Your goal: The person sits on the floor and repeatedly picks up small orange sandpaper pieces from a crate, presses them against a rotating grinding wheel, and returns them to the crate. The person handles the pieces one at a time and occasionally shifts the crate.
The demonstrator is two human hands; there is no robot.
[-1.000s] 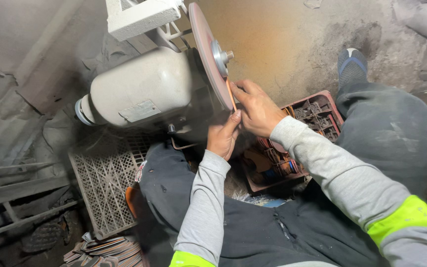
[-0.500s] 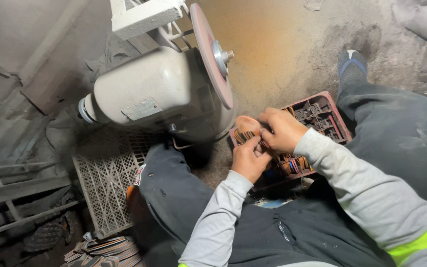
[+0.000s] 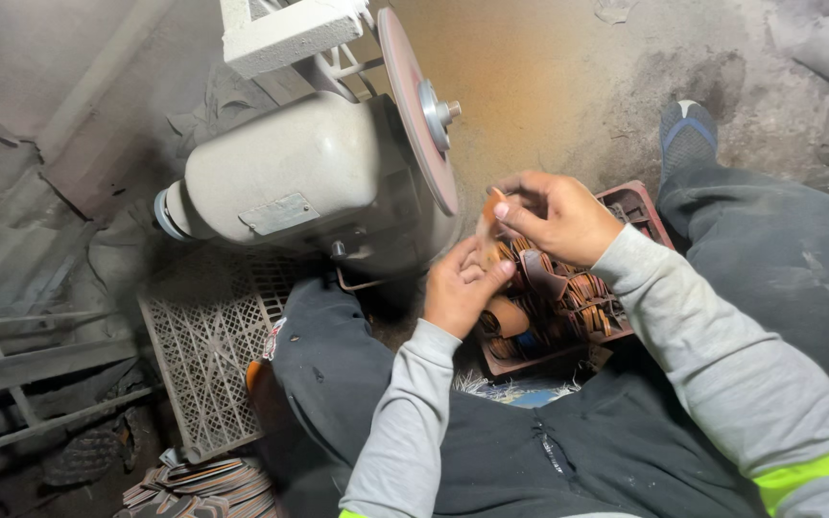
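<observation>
Seated person holding a small brown piece in both hands beside a bench grinder.

The grinder motor (image 3: 290, 182), a pale rounded housing, sits at the centre, with its reddish grinding disc (image 3: 419, 110) on its right end. Just right of the disc and slightly below it, the right hand (image 3: 554, 216) pinches a small brown piece (image 3: 491, 209) between thumb and fingertips. The left hand (image 3: 462, 288), lower and close under the grinder, has its fingers curled, the thumb reaching up to the same piece. Beneath both hands, right of the grinder, a red crate (image 3: 640, 206) holds many similar brown pieces. Below and left of the grinder lies a grey plastic lattice crate (image 3: 203, 355). The person wears grey sleeves and dark trousers, legs either side of the red crate.
</observation>
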